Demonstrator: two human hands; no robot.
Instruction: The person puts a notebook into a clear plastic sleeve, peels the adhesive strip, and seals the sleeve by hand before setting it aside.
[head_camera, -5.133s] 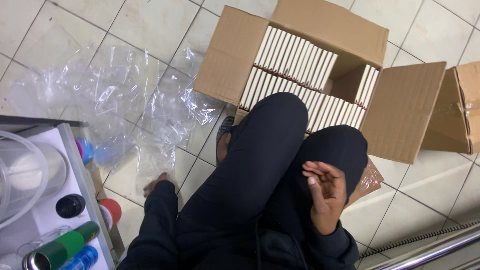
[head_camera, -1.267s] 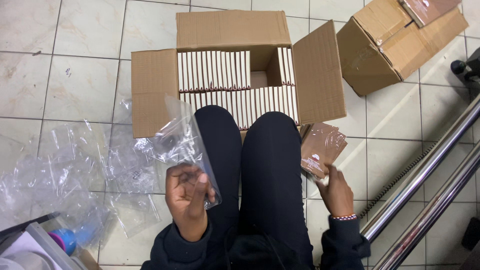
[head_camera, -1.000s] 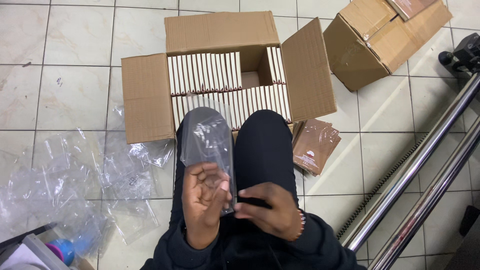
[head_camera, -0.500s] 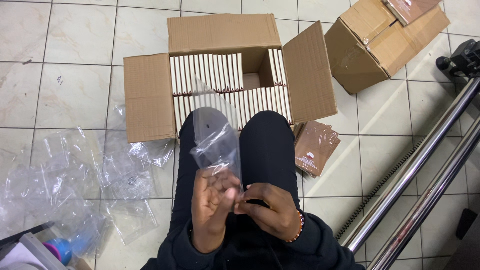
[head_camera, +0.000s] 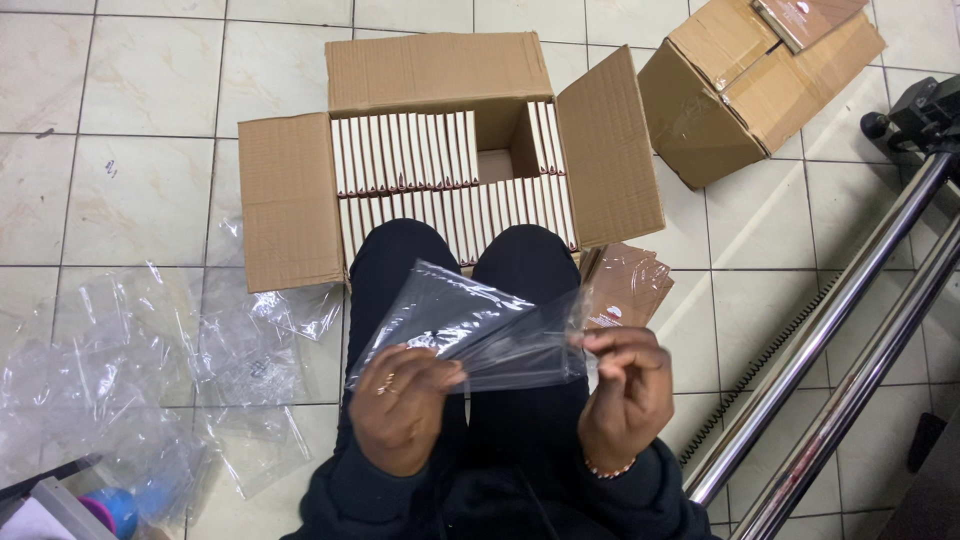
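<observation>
1. Pale tiled floor (head_camera: 140, 190) with grey grout lines fills the view, seen from above over the person's dark-clad legs (head_camera: 455, 270).
2. Both hands hold one clear plastic bag (head_camera: 470, 325) stretched between them, above the lap.
3. The left hand (head_camera: 405, 405) is closed on the bag's left end, thumb and fingers pinching the film; a ring shows on one finger.
4. The right hand (head_camera: 625, 395) pinches the bag's right end between thumb and fingertips, with the other fingers curled loosely; a bead bracelet (head_camera: 605, 468) circles that wrist.
5. Just beyond the knees stands an open cardboard box (head_camera: 290, 200), flaps spread, packed with rows of slim white-edged packets (head_camera: 405, 150) standing on end.
6. A small stack of brown flat packets (head_camera: 630, 285) lies on the floor, touching the box's right side.
7. A second cardboard box (head_camera: 740, 95) sits at the upper right.
8. Loose clear plastic bags (head_camera: 130, 370) lie crumpled on the floor at the left.
9. Two shiny metal rails (head_camera: 840, 360) run diagonally at the right.
</observation>
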